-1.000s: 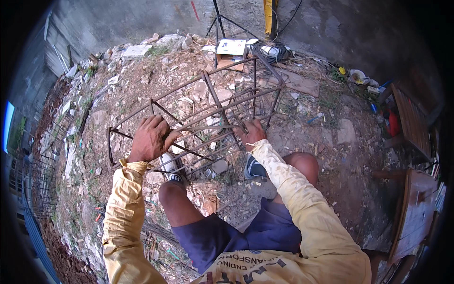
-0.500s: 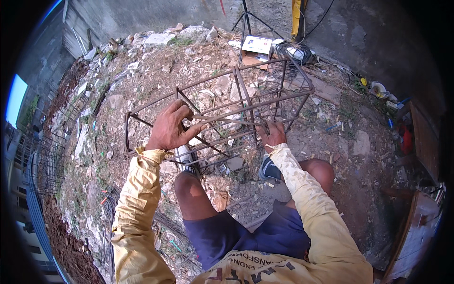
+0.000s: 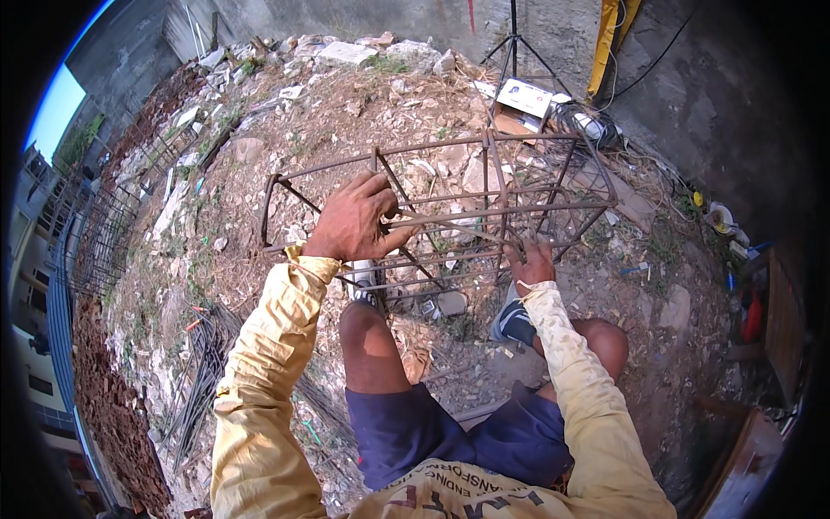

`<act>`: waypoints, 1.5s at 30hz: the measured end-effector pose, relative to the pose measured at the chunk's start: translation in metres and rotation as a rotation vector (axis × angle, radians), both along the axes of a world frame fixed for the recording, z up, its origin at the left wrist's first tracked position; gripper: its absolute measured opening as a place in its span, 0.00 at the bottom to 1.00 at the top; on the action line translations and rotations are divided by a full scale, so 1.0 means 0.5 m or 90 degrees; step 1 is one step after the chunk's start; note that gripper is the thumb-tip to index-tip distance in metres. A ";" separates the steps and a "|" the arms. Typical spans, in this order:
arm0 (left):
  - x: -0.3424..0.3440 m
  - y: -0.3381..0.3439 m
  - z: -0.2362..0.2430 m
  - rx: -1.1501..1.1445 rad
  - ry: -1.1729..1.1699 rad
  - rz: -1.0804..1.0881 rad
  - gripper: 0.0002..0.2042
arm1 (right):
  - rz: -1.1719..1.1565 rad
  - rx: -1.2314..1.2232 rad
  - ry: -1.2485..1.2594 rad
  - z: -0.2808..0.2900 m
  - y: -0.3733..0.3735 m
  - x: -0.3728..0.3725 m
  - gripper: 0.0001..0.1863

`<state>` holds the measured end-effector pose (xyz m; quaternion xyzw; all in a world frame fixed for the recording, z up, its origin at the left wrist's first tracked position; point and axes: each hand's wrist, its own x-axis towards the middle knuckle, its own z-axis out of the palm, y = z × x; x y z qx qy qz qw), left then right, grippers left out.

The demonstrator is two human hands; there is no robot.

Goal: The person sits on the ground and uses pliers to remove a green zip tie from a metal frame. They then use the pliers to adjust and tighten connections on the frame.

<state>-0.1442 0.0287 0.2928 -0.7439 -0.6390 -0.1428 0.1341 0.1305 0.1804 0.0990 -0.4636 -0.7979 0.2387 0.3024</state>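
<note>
A rusty rebar cage [image 3: 553, 208], long and boxy with several bent ties, spans the middle in front of my legs. My left hand [image 3: 353, 223] is closed on one of its bars at the left half, thumb along the rods. Farther right and lower, my right hand [image 3: 529, 264] has its fingers curled round rods near a crosspiece, partly hiding them. Both yellow-sleeved forearms reach up from the lower edge, with my bent legs and shoes between and below them.
Rubble covers the ground. Behind are a concrete wall [image 3: 692, 112], black tripod [image 3: 514, 39], cardboard box [image 3: 523, 101] and coiled cables [image 3: 579, 121]. More rebar cages [image 3: 99, 246] lie left, loose rods [image 3: 203, 372] lower left, wooden furniture [image 3: 774, 320] at right.
The view has swung, so the wall and tripod appear farther right and the left side higher. The cage appears shifted right, with both hands still on it.
</note>
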 end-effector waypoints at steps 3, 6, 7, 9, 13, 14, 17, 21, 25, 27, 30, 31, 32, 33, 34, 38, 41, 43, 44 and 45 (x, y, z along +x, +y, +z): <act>0.015 -0.004 0.000 -0.027 0.001 0.012 0.20 | 0.005 -0.003 -0.008 -0.007 0.004 0.018 0.30; 0.035 0.003 0.009 -0.084 0.044 0.023 0.21 | -0.001 -0.006 -0.002 -0.011 0.021 0.032 0.31; 0.052 0.016 0.012 -0.078 0.019 0.013 0.21 | -0.005 0.003 0.009 -0.018 0.030 0.049 0.31; 0.093 0.041 0.015 -0.068 -0.029 -0.003 0.20 | -0.015 0.127 0.026 -0.032 0.053 0.073 0.28; 0.166 0.090 0.013 -0.094 -0.110 0.026 0.22 | -0.038 0.067 0.036 -0.030 0.083 0.120 0.28; 0.173 0.096 0.012 -0.089 -0.117 0.025 0.22 | -0.040 0.056 0.039 -0.025 0.085 0.124 0.28; 0.175 0.101 0.009 -0.071 -0.134 0.023 0.22 | -0.050 0.061 0.056 -0.028 0.089 0.124 0.26; 0.156 0.100 0.013 -0.090 -0.147 0.055 0.22 | -0.057 0.082 0.069 -0.041 0.085 0.104 0.23; 0.142 0.093 0.014 -0.080 -0.185 0.030 0.22 | -0.045 0.080 0.069 -0.046 0.084 0.097 0.23; 0.135 0.086 0.007 -0.043 -0.167 0.016 0.22 | -0.035 0.099 0.060 -0.034 0.074 0.096 0.24; 0.129 0.078 0.009 -0.032 -0.143 0.017 0.23 | -0.042 0.071 0.042 -0.030 0.069 0.089 0.24; 0.120 0.077 0.003 -0.022 -0.126 0.007 0.23 | -0.046 0.074 0.036 -0.028 0.066 0.086 0.24; 0.114 0.075 0.001 -0.011 -0.110 -0.003 0.23 | -0.049 0.077 0.030 -0.024 0.062 0.081 0.24; 0.108 0.071 0.001 -0.017 -0.108 0.001 0.23 | -0.052 0.080 0.024 -0.022 0.059 0.077 0.24; 0.103 0.067 0.002 -0.023 -0.106 0.004 0.23 | -0.048 0.085 0.027 -0.026 0.058 0.073 0.24; 0.108 0.069 0.005 -0.002 -0.124 0.002 0.25 | -0.047 0.090 0.049 -0.034 0.063 0.076 0.24; 0.136 0.083 -0.002 0.007 -0.169 0.036 0.24 | -0.039 0.042 0.064 -0.032 0.068 0.091 0.27; 0.149 0.086 0.003 0.008 -0.180 0.053 0.24 | -0.050 0.056 0.048 -0.038 0.076 0.103 0.27; 0.162 0.093 0.000 0.007 -0.192 0.052 0.24 | -0.071 0.094 0.020 -0.045 0.081 0.109 0.26; 0.168 0.095 -0.001 0.012 -0.201 0.050 0.24 | -0.084 0.132 -0.002 -0.044 0.079 0.108 0.26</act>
